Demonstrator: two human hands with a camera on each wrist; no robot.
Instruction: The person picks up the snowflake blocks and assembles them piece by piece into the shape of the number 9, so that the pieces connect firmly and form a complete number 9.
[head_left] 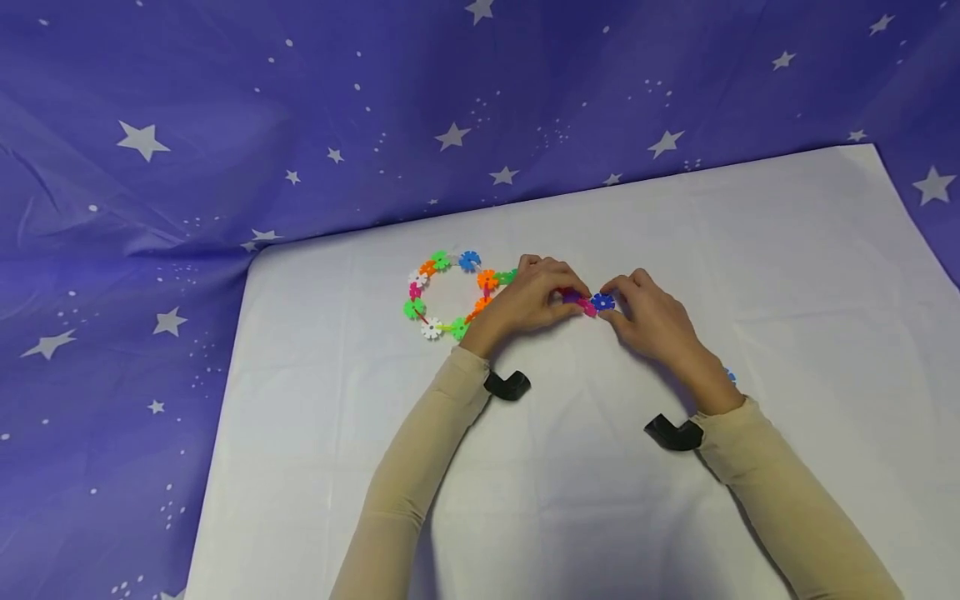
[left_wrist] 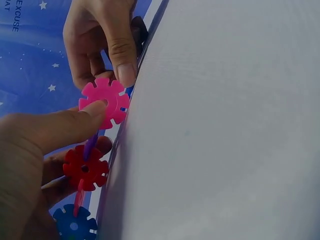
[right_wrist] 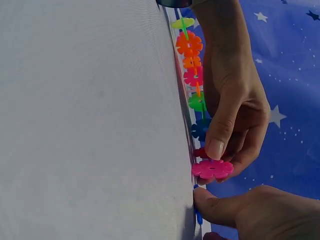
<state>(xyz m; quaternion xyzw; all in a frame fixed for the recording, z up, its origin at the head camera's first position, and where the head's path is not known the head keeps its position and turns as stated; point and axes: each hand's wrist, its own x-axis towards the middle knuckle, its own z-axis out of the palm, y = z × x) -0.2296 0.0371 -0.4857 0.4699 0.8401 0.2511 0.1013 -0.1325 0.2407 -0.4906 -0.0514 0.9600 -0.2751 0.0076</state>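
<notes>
My left hand pinches a pink notched plastic disc with the thumb on its face. A purple piece seen edge-on links it to a red disc, and a dark blue disc follows below. Between the thumb and fingers of my right hand is a blue disc, set against the pink disc; in the right wrist view it shows edge-on. Whether the two discs are locked together I cannot tell. The linked discs run back under my left hand to a multicoloured ring of discs.
A white cloth covers the table, with a purple star-printed cloth behind and at the sides. Another blue piece lies partly hidden beside my right wrist. Black devices stick out from both wrists.
</notes>
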